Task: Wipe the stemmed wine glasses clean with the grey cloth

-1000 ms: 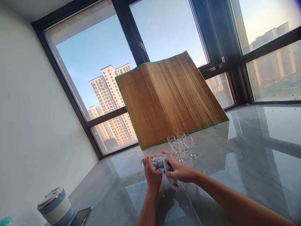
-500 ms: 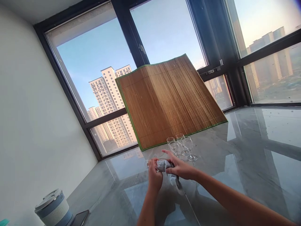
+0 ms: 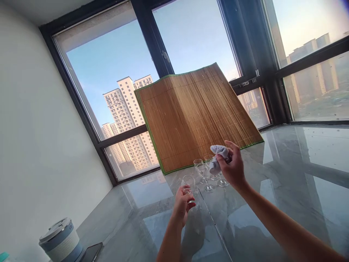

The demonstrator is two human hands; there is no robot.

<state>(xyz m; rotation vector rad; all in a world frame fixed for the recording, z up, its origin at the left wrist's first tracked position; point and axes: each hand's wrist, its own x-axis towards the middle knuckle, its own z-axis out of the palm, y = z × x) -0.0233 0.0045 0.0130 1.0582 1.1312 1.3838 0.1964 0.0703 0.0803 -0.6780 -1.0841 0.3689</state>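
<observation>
My left hand [image 3: 184, 203] is closed around the stem of a small clear wine glass [image 3: 188, 182], its bowl upward, above the grey surface. Higher and to the right, my right hand [image 3: 233, 165] grips a bunched, pale grey-white cloth [image 3: 219, 156] between thumb and fingers. Behind and below the cloth stand several similar wine glasses [image 3: 202, 171], upright and grouped closely; the cloth and right hand partly cover some of them.
A bamboo mat [image 3: 196, 112] with green edging leans against the dark-framed window. At lower left, a blue and white lidded cup [image 3: 61, 242] stands beside a phone [image 3: 92, 251] on the glossy grey marble-patterned surface [image 3: 131, 225].
My right hand has lifted away from the glass with the cloth, moving up and right. My left hand now holds the glass upright by its stem; before, it was tilted sideways against the cloth.
</observation>
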